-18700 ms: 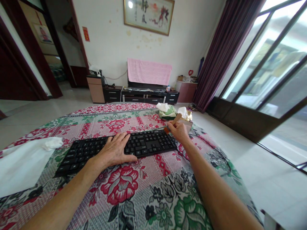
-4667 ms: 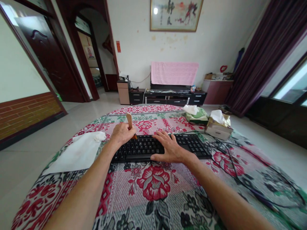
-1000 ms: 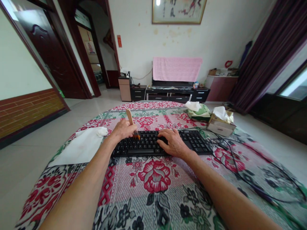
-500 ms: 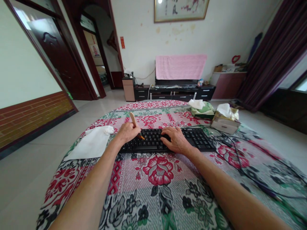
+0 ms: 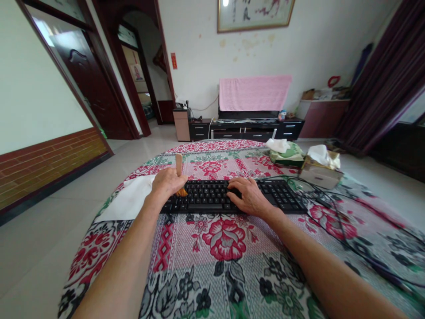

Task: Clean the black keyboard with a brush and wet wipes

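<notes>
A black keyboard (image 5: 212,195) lies across a round table covered with a flowered cloth (image 5: 219,261). My left hand (image 5: 168,182) is closed round a small brush with a wooden handle (image 5: 179,165); its orange bristles touch the keys at the keyboard's left end. My right hand (image 5: 249,196) rests palm down on the middle of the keyboard, fingers curled over the keys, holding nothing.
A white cloth (image 5: 128,201) lies left of the keyboard. A green tissue pack (image 5: 286,153) and a tissue box (image 5: 321,173) stand at the far right of the table. A black cable (image 5: 335,221) trails over the right side. A TV cabinet (image 5: 252,126) with a pink cover stands at the wall.
The brush has swung upright and moved slightly left on the keys. My right hand stays on the keyboard. The camera has turned a little to the left.
</notes>
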Motion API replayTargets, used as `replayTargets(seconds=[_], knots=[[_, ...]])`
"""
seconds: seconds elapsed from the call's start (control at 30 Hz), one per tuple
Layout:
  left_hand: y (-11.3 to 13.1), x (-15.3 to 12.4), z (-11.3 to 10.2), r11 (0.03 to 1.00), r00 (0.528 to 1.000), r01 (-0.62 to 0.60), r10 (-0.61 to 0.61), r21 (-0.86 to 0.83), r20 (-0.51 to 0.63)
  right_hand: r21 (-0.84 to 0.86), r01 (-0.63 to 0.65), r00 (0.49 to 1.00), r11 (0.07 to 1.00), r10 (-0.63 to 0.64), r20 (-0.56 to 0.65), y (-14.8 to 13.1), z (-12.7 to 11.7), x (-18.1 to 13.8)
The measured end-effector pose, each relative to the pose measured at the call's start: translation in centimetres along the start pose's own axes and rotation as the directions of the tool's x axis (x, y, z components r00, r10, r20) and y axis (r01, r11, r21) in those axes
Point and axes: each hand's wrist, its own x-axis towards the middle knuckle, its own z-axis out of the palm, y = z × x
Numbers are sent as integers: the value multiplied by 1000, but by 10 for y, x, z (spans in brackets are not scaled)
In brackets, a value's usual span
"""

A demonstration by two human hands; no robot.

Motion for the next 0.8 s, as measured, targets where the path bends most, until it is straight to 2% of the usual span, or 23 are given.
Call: replayTargets(seconds=[0.13, 0.23, 0.27, 0.4, 0.47, 0.57, 0.63, 0.7, 0.8], knots=[[-9, 1, -9, 996, 992, 74, -70, 40, -101, 11, 1, 1000, 1000, -1, -6, 0, 0, 1], [-1, -1, -7, 998, 986, 49, -55, -44, -158, 15, 3, 1000, 1000, -3, -10, 0, 0, 1], [3, -1, -4, 994, 988, 22, -38, -106, -148, 15, 5, 1000, 1000, -4, -10, 0, 0, 1], [12, 1, 11, 916, 996, -60, 82, -396, 39, 14, 7, 1000, 1000, -7, -8, 0, 0, 1], [10, 2, 14, 934, 996, -51, 73, -353, 49, 15, 6, 1000, 1000, -6, -7, 0, 0, 1], [1, 5, 10, 990, 998, -24, 16, -140, -57, 17, 6, 1000, 1000, -6, -7, 1, 0, 1], [-4, 6, 5, 998, 992, 17, -25, -67, -121, 19, 5, 1000, 1000, -5, -7, 0, 0, 1], [-6, 8, 2, 995, 988, 48, -59, -84, -141, 18, 4, 1000, 1000, -4, -5, 0, 0, 1], [-8, 9, 2, 989, 993, 17, -34, -147, -117, 13, -1, 1000, 1000, 1, -2, -1, 0, 1]])
